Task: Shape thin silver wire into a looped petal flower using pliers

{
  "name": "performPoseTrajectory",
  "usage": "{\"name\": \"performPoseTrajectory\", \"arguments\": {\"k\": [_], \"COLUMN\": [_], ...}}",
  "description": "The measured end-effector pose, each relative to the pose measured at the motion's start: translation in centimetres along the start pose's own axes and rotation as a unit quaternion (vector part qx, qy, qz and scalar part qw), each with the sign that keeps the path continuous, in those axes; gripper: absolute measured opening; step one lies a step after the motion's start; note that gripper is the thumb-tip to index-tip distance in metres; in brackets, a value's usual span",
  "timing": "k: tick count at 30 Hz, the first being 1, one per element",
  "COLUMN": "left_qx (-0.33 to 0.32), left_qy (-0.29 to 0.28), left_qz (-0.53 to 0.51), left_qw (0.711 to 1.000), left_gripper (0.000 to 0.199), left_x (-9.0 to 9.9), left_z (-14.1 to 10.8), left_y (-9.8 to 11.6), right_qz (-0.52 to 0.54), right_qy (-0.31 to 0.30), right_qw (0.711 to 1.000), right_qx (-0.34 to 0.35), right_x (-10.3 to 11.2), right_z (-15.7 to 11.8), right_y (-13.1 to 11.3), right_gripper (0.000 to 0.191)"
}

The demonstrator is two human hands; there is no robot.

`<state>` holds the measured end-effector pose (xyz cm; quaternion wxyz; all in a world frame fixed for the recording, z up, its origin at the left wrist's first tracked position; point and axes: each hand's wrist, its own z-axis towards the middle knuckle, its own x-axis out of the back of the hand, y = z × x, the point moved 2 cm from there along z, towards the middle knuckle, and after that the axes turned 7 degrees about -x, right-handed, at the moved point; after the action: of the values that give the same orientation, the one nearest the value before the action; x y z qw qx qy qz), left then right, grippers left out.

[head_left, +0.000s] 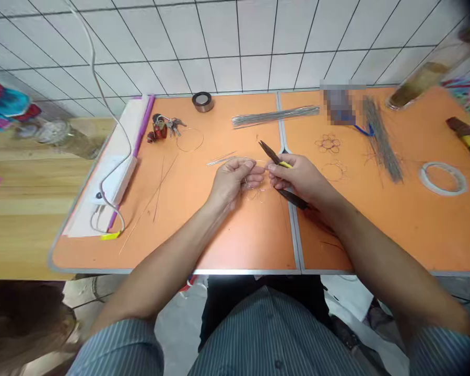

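Note:
My left hand (235,177) pinches a thin wire piece with loops (255,195) over the middle of the orange table. Close beside it, my right hand (297,177) has dark pliers with yellow on the handle (270,151) tucked in it, jaws pointing up and left. The right fingertips meet the wire near the left fingers. Loose straight wires (221,159) lie just beyond the left hand. To the right of the right hand rest a flower-shaped wire piece (329,143) and a wire ring with small loops (334,171).
Wire bundles (276,116) (384,141), black tape (202,102), keys (172,124) and a wire ring (190,140) lie farther back. A white roll (443,178) sits right; a power strip with cable (115,180) left. Tiled wall (258,42) stands behind. A person's head shows lower left.

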<state>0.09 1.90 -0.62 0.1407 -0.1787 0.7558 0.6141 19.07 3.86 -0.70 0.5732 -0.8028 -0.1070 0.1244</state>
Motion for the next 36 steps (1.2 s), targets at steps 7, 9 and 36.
{"name": "performPoseTrajectory", "arguments": {"k": [7, 9, 36], "left_qx": [0.014, 0.014, 0.034], "left_qy": [0.005, 0.01, -0.013], "left_qz": [-0.006, -0.016, -0.051], "left_qw": [1.0, 1.0, 0.998], "left_gripper": [0.016, 0.014, 0.015], "left_x": [-0.15, 0.0, 0.05], "left_z": [0.11, 0.22, 0.14], "left_y": [0.05, -0.07, -0.01], "right_qz": [0.063, 0.081, 0.071], "right_qy": [-0.007, -0.014, 0.033], "right_qw": [0.998, 0.997, 0.997], "right_qx": [-0.014, -0.015, 0.001], "right_x": [-0.3, -0.43, -0.06], "right_z": [-0.34, -0.43, 0.01], "right_y": [-0.54, -0.61, -0.26], "right_gripper": [0.044, 0.047, 0.045]}}
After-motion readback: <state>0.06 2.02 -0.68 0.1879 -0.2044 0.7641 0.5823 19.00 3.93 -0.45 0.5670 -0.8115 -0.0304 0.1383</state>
